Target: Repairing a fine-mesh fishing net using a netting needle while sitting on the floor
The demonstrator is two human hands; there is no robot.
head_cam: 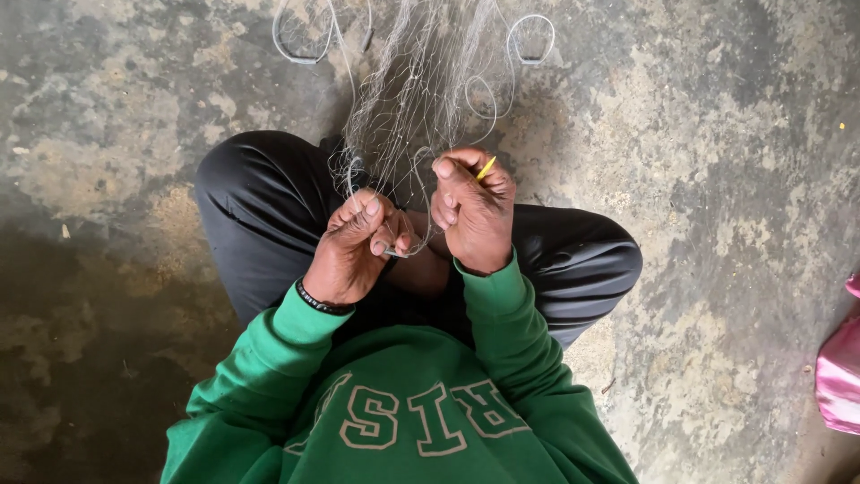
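Looking straight down at someone sitting cross-legged on a rough, stained concrete floor (708,179), in a green sweatshirt (403,403) and black trousers (260,206).

Both hands are up over the lap, busy with a fine, pale fishing net (403,90). The net runs from the hands toward 12 o'clock and off the top edge, bunched into a narrow strip, with loops of clear line (528,40) curling out at about 11 and 1 o'clock beside it.

Left hand (354,246): fingers curled in tight, pinching a bit of the mesh between thumb and fingertips. There's a dark band (321,303) on that wrist. Something small and greyish pokes out near the fingertips at about 3 o'clock from the hand, but I can't tell what it is.

Right hand (473,215): also closed, the thumb pressed against the forefinger on the net strands, and it's holding a thin yellow tool (485,168) whose tip sticks out of the fist toward 1 o'clock. Most of the tool is hidden in the hand, so can't say what the rest looks like.

The two hands sit just beside each other, nearly touching, with mesh stretched between them.

Way off at 3 to 4 o'clock, at the frame's edge, there's a shiny pink bag (840,367) lying on the floor, well apart from everything else.
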